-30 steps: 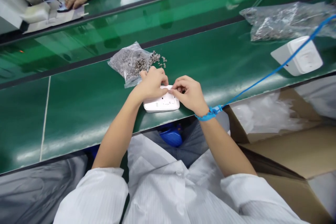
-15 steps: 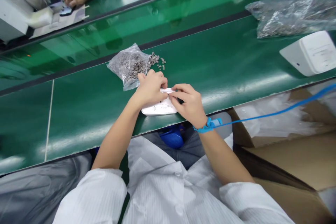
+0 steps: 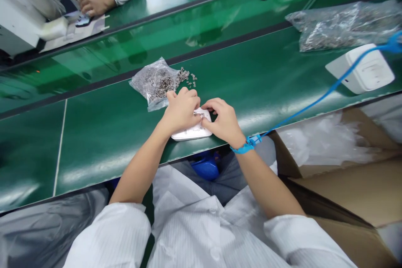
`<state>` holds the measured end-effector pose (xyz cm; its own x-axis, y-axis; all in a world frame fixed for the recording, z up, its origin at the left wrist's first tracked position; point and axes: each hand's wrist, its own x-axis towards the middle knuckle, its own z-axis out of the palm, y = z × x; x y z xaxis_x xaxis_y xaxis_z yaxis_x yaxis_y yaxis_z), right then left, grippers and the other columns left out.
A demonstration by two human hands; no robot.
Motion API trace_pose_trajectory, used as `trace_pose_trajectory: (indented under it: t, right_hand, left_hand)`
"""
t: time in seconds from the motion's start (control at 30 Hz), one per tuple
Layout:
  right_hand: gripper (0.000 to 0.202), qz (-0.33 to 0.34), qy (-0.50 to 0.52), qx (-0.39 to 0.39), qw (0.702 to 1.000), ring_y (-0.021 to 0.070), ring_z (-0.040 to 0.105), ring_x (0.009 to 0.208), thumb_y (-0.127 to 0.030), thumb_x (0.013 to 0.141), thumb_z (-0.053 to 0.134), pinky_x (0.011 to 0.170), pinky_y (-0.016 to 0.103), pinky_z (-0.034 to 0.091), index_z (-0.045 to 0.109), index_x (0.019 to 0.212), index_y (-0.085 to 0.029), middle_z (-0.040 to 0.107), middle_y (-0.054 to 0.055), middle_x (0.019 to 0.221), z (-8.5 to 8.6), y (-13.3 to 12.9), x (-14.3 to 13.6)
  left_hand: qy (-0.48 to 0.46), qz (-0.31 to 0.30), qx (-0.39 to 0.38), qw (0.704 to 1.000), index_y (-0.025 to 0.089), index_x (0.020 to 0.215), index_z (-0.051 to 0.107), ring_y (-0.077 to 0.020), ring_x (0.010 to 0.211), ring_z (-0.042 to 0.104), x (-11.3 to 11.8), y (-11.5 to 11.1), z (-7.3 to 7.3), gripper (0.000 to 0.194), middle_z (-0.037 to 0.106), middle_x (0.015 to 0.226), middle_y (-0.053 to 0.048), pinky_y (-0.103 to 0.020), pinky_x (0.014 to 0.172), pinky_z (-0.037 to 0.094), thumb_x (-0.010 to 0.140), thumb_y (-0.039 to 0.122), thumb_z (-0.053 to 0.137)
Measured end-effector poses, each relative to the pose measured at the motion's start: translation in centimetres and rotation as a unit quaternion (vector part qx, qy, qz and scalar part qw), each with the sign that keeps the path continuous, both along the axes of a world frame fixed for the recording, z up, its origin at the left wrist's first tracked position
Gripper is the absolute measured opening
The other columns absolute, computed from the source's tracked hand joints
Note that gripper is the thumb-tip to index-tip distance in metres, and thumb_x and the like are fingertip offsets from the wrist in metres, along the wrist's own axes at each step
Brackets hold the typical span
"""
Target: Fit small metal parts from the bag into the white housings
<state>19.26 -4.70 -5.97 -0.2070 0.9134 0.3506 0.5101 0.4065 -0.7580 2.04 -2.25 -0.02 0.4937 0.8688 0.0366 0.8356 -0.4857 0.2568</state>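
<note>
- Fingers of our left hand (image 3: 181,111) are bent over the white case (image 3: 191,135); how firmly they press, or whether they pinch anything, we cannot tell.
- Right of it, in this same head view, the thumb and forefinger of our right hand (image 3: 223,121) are spread a little apart at the case's far right part. Anything small between them is too tiny for us to make out.
- Our case lies flat on the green bench (image 3: 100,138), near the edge closest to us. A hard push toward our lap could slide it off.
- If our two hands press unevenly, we judge the case could tip or turn, and a small part might go in crooked or spring away.
- Loose metal bits (image 3: 183,75) spill from the clear bag (image 3: 147,77) just beyond our left hand. A careless sweep of the knuckles could scatter them, or leave one under the case to scratch it.
- From the blue strap (image 3: 242,148) on our right wrist, the blue cord (image 3: 309,109) runs off past the white box (image 3: 361,69). Should it snag, the tug could jerk our fingers off their spot.
</note>
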Motion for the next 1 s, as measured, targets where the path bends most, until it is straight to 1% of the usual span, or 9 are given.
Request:
trace_pose_trajectory:
  t: [0.17,0.37,0.47,0.57,0.77,1.0]
  right_hand:
    - [0.020,-0.023,0.011,-0.021,0.999,0.0258,0.065,0.090,-0.013,0.067,0.067,0.079,0.039,0.053,0.065,0.085,-0.023,0.070,0.006,0.093,0.1,0.6,-0.5]
    - [0.015,-0.026,0.039,-0.032,0.998,0.0219,0.066,0.082,-0.011,0.066,0.070,0.076,0.035,0.053,0.068,0.077,-0.021,0.073,0.004,0.088,0.1,1.1,-0.3]
    - [0.014,-0.015,0.065,-0.050,0.997,0.0206,0.067,0.081,-0.012,0.067,0.072,0.075,0.034,0.053,0.071,0.078,-0.021,0.074,0.003,0.087,0.1,1.4,-0.1]
    - [0.015,-0.012,0.080,-0.046,0.996,0.0204,0.067,0.083,-0.012,0.067,0.071,0.076,0.034,0.053,0.072,0.080,-0.021,0.074,0.003,0.089,-0.1,1.3,-0.1]
    - [0.019,-0.026,0.062,-0.024,0.997,0.0211,0.066,0.083,-0.010,0.064,0.071,0.076,0.035,0.053,0.070,0.080,-0.020,0.074,0.003,0.089,-0.4,1.1,-0.5]
    - [0.014,-0.041,0.035,-0.018,0.998,0.0225,0.067,0.082,-0.011,0.065,0.072,0.077,0.036,0.052,0.070,0.075,-0.021,0.075,0.003,0.086,-0.1,1.1,-0.7]
  left_hand:
    - [0.002,0.005,-0.003,1.000,0.018,0.072,0.053,-0.0270,0.098,0.049,-0.1,0.0,0.0,0.011,0.060,0.091,-0.007,-0.045,0.081,0.026,0.074,0.020,0.063]
    - [0.002,-0.003,0.011,1.000,0.017,0.068,0.052,-0.0264,0.097,0.049,-0.1,-0.1,0.1,0.012,0.061,0.090,-0.006,-0.046,0.081,0.026,0.076,0.020,0.061]
    - [0.003,-0.004,0.001,1.000,0.017,0.069,0.053,-0.0260,0.097,0.049,0.0,-0.1,0.2,0.015,0.062,0.091,-0.006,-0.046,0.082,0.026,0.079,0.024,0.061]
    - [0.003,0.003,-0.013,1.000,0.017,0.071,0.054,-0.0256,0.098,0.050,-0.1,0.0,0.2,0.013,0.062,0.092,-0.006,-0.046,0.082,0.026,0.078,0.024,0.061]
    - [-0.011,0.006,-0.029,1.000,0.017,0.071,0.055,-0.0254,0.098,0.050,-0.5,0.4,0.1,0.012,0.063,0.092,-0.005,-0.045,0.082,0.025,0.076,0.024,0.064]
    - [-0.014,-0.006,-0.020,1.000,0.017,0.070,0.053,-0.0249,0.097,0.050,-0.6,0.5,-0.1,0.016,0.063,0.090,-0.005,-0.044,0.080,0.024,0.079,0.024,0.064]
